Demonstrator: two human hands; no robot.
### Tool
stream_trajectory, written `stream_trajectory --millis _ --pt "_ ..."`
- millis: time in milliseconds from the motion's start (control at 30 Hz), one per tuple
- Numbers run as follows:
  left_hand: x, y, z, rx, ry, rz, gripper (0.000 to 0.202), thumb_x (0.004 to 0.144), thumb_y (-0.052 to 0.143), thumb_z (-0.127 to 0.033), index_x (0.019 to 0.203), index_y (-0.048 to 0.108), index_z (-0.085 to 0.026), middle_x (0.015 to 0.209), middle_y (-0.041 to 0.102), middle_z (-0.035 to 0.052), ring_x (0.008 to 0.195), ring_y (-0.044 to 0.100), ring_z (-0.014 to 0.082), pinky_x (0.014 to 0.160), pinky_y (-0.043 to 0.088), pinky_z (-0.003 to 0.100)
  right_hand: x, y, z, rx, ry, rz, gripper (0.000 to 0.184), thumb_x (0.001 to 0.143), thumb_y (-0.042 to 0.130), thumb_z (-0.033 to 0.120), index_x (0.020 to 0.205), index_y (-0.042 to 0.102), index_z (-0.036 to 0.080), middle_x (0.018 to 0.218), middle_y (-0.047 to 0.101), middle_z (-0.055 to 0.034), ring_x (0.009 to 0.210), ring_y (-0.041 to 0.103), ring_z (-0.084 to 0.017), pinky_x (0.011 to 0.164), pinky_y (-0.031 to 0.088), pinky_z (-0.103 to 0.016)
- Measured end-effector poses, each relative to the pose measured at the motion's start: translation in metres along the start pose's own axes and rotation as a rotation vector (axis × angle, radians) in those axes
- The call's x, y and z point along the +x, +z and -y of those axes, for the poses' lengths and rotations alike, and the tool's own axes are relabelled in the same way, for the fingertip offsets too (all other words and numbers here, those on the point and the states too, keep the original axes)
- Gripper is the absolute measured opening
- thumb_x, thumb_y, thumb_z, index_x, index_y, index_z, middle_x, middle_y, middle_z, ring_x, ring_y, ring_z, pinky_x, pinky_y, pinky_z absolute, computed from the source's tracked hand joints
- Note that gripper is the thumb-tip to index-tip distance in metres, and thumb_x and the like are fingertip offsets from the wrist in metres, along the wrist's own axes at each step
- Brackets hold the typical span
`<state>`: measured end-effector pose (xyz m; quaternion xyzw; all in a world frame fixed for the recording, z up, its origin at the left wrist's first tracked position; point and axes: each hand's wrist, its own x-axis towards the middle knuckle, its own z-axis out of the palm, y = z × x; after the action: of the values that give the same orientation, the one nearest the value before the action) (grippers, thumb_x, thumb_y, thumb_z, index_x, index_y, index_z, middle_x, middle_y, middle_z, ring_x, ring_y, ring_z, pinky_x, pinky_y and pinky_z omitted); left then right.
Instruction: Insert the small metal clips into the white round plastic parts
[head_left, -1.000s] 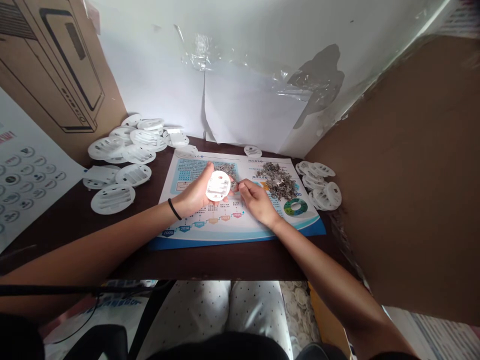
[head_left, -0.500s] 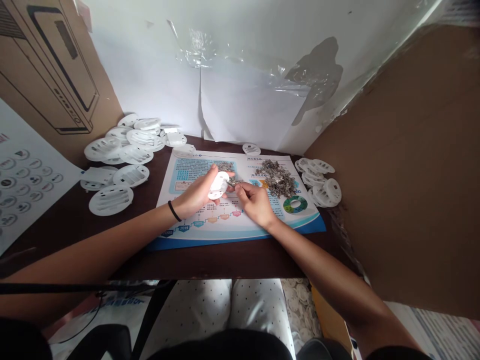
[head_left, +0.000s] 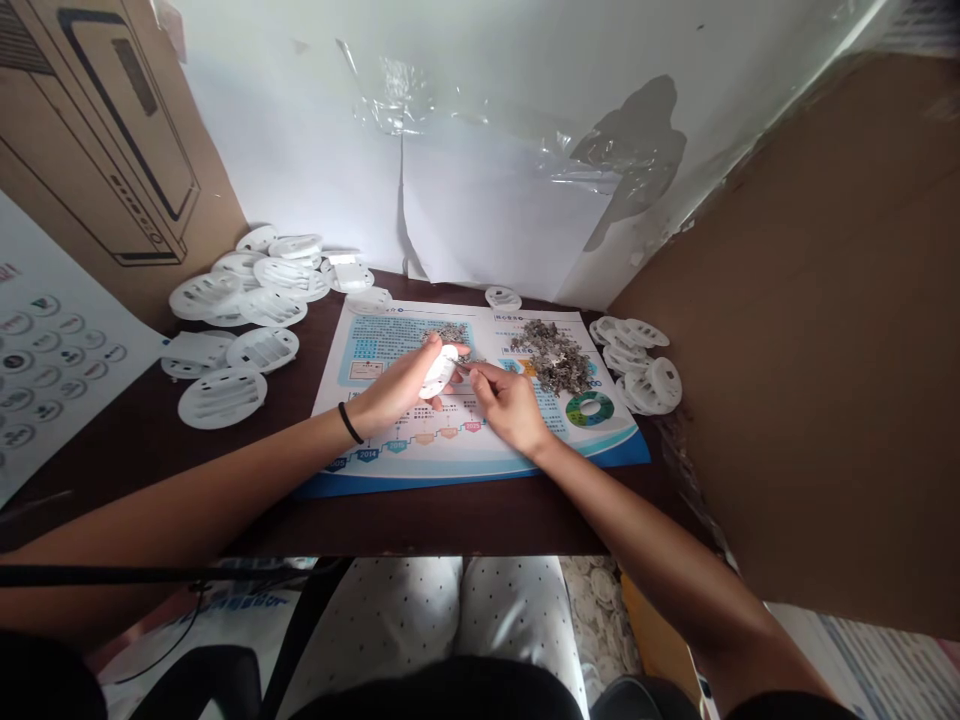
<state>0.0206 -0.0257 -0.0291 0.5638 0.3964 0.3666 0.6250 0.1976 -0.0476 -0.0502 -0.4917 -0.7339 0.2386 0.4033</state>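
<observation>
Clearly, we have a round white plastic disc (head_left: 437, 374) tilted in our left hand (head_left: 399, 386), thumb and fingers closed around it. Our right hand (head_left: 514, 408) is just beside the disc's right edge, thumb and forefinger pinched on a thin metal piece (head_left: 462, 364), too small to make out well. Just beyond our left hand we see a loose scatter of metal bits (head_left: 452, 331); beyond the right, a larger metal heap (head_left: 559, 362). Beneath both hands we have a printed sheet (head_left: 465, 457).
</observation>
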Motion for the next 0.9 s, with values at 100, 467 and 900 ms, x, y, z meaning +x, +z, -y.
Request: stream_trajectory --millis 100,467,900 --pt "0.0 -0.001 0.001 0.024 0.0 0.006 0.067 0.09 0.034 -0.068 0.128 0.06 -0.019 0.105 0.066 0.0131 0.087 0.065 0.0202 0.054 0.049 0.024 0.0 0.0 0.001 -0.008 -0.009 -0.001 0.039 0.094 0.04 0.038 0.091 0.071 0.015 0.065 0.063 -0.0014 0.058 0.052 -0.013 0.064 0.039 -0.023" --pt "0.001 0.0 0.001 0.065 0.02 -0.018 0.066 0.09 0.032 -0.067 0.122 0.062 -0.017 0.09 0.062 0.0096 0.072 0.058 0.0148 0.05 0.045 0.021 0.0 0.002 0.007 -0.11 0.016 -0.03 0.037 0.091 0.044 0.029 0.109 0.072 0.013 0.068 0.07 -0.0038 0.054 0.053 -0.012 0.062 0.042 -0.025" --pt "-0.014 0.017 -0.019 0.26 0.045 -0.061 0.061 0.097 0.024 -0.052 0.123 0.057 -0.008 0.085 0.062 0.0088 0.062 0.056 0.0119 0.05 0.046 0.021 -0.003 0.003 0.014 -0.154 0.004 -0.068 0.03 0.089 0.045 0.022 0.097 0.074 0.018 0.064 0.067 -0.0017 0.052 0.052 -0.011 0.059 0.039 -0.024"
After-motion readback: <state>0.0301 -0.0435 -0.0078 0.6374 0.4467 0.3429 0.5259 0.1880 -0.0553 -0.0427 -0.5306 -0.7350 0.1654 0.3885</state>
